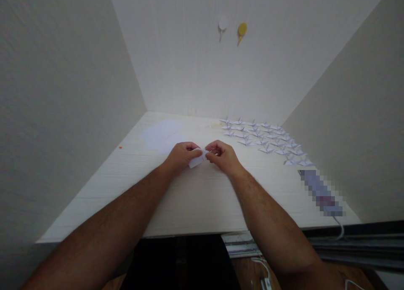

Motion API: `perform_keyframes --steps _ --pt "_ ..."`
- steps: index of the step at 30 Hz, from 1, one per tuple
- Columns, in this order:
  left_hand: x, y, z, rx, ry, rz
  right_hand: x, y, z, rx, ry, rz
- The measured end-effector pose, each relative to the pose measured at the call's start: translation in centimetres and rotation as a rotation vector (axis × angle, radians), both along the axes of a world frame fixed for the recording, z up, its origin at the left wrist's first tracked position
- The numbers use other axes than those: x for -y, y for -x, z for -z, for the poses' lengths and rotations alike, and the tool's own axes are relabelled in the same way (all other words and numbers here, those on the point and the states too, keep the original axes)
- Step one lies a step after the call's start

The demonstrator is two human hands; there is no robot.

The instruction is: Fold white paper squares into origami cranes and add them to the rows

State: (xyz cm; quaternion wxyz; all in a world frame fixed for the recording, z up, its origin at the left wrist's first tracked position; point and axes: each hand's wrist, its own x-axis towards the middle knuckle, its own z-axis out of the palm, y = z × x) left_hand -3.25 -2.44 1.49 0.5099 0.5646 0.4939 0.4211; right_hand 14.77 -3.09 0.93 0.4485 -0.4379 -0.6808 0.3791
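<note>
A small folded piece of white paper (196, 160) is held between my two hands, above the middle of the white tabletop (189, 206). My left hand (182, 156) pinches its left part between thumb and fingers. On the other side, my right hand (222, 155) grips the right end with thumb and fingertips. The fingers cover part of the folds, so the exact shape cannot be made out. Beyond my left hand lie loose white paper sheets (162, 134). Several white folded paper cranes (265, 148) stand in rows beyond my right hand.
At the right edge lies a blurred-out flat device (320, 193) with a white cable (341, 231) running off the table. A tiny orange bit (120, 147) sits at the left edge. White and yellow hooks (242, 29) are on the back wall; walls enclose both sides.
</note>
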Motion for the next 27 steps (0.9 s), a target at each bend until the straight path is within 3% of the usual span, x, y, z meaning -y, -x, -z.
perform_keyframes --steps 8,21,27 --pt "0.48 -0.18 -0.98 -0.133 -0.014 -0.031 -0.04 0.26 -0.14 0.108 0.124 0.042" --pt "-0.04 -0.07 -0.16 -0.025 0.055 -0.011 -0.2 0.21 -0.07 -0.039 0.272 -0.022" --pt "0.15 -0.05 -0.67 -0.101 0.028 -0.015 -0.02 0.27 -0.52 -0.097 0.327 -0.024"
